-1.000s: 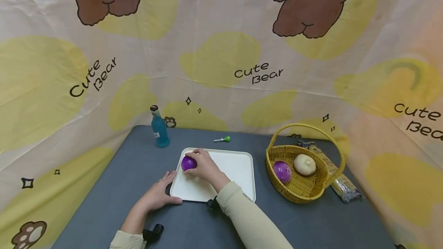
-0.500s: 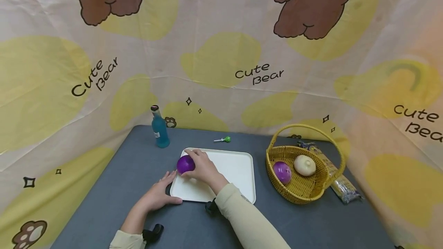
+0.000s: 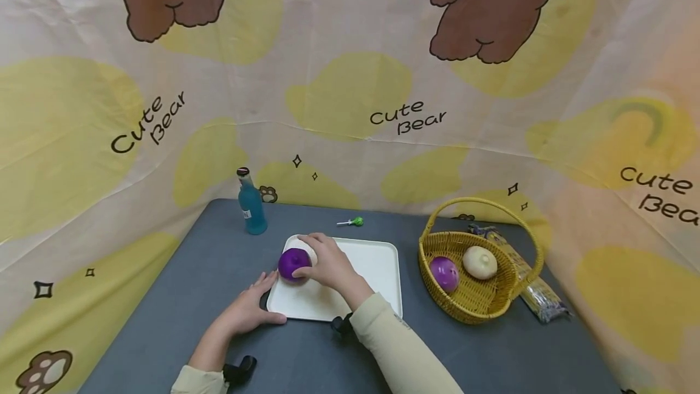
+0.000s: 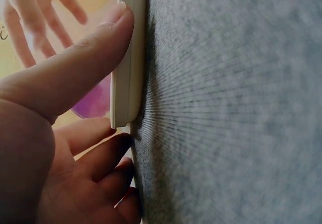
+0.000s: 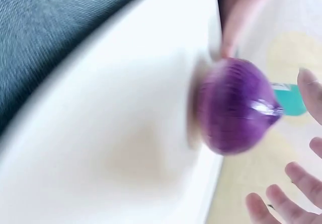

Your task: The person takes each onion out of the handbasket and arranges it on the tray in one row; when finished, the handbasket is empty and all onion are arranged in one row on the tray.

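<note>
A purple onion sits at the left end of a white tray. In the right wrist view, the onion shows its pointed tip, and the fingers of my right hand are spread beside it, apart from its skin. My left hand rests at the tray's near left corner, thumb along the front edge and fingers along the left side. Up close in the left wrist view, the thumb lies against the tray's rim and the fingertips are down by the table.
To the right stands a yellow wicker basket with a purple onion and a pale round bulb inside. Behind it lies a clear-and-yellow packet. A blue bottle and a green lollipop are toward the table's back.
The right hand carried the purple onion slightly left on the tray, then let go of it, fingers spreading and shifting right. The left hand has stayed at the tray's corner.
</note>
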{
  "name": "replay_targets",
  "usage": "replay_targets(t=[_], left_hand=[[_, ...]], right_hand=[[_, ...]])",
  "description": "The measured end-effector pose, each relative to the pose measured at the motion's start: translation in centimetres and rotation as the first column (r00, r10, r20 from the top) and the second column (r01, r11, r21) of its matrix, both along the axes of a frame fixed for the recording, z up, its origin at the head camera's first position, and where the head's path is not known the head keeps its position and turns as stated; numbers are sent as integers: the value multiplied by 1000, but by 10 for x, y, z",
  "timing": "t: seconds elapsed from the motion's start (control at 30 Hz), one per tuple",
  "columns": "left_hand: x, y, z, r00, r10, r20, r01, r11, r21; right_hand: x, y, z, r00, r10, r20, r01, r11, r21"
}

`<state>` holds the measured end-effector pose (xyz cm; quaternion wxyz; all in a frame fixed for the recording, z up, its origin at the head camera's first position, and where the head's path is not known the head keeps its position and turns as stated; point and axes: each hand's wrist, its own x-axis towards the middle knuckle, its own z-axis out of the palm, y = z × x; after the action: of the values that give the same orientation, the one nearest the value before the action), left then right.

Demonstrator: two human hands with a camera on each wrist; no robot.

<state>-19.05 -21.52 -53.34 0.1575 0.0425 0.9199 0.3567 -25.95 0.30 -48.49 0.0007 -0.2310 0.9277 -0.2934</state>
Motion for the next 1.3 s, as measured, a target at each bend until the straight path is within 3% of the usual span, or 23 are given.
replay_targets(t=[0.77, 1.07, 1.3], left_hand=[[-3, -1, -2, 1000, 13, -2, -14, 1000, -15], [-1, -1, -5, 1000, -1, -15, 1, 1000, -10], [-1, 2, -2, 1000, 8, -11, -8, 1000, -8]], right_hand=[[25, 56, 39, 994, -17, -105, -7, 976, -218], [38, 80, 47, 989, -36, -144, -7, 959, -285], [46, 101, 50, 981, -96, -169, 40, 950, -309]])
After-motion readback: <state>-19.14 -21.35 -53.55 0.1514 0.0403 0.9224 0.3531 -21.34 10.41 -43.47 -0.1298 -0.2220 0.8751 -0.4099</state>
